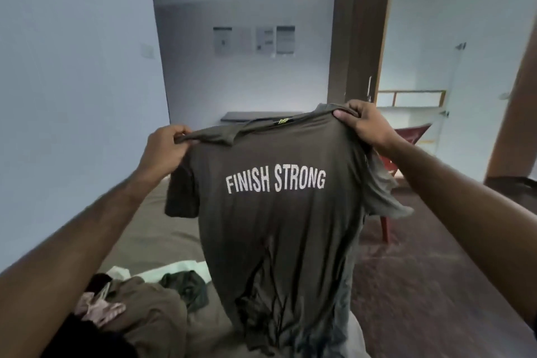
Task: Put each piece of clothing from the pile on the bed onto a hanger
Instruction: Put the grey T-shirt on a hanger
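— What's nearest?
— A rumpled clothing pile at the bed's near edge, partly cut off.
— And above it?
— A soft olive T-shirt reading "FINISH STRONG", shoulders pinched in the left hand and right hand grip; a red chair half hidden behind.

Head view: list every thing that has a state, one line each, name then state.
T-shirt: held up by both shoulders, hanging open, "FINISH STRONG" print facing the camera, no hanger visible in it.
Left hand: gripping the shirt's left shoulder.
Right hand: gripping the shirt's right shoulder.
Pile: crumpled on the bed, not hung.
Red chair: upright, partly hidden behind the shirt.
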